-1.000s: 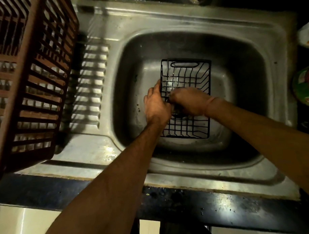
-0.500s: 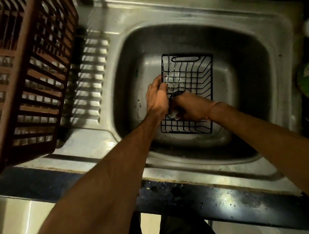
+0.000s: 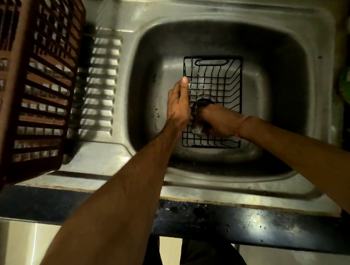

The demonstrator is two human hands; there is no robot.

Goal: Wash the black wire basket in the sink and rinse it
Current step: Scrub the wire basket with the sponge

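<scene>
Left grip (image 3: 178, 104) pinches the near-left rim of the black wire basket (image 3: 224, 79), thumb along the wire, probably to steady it on the sink (image 3: 146, 77) floor; just right of it, the right grip (image 3: 219, 121) reaches inside, fingers curled round a pale scrubber (image 3: 196, 128), likely scouring the wires; far left, a brown crate (image 3: 29, 78) stands on the drainer.

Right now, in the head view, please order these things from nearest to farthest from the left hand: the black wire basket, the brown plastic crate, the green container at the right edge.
From the left hand:
1. Black wire basket: in the sink, touched at its left rim.
2. Brown plastic crate: far left, on the drainboard.
3. Green container: right edge, beyond the sink.
</scene>
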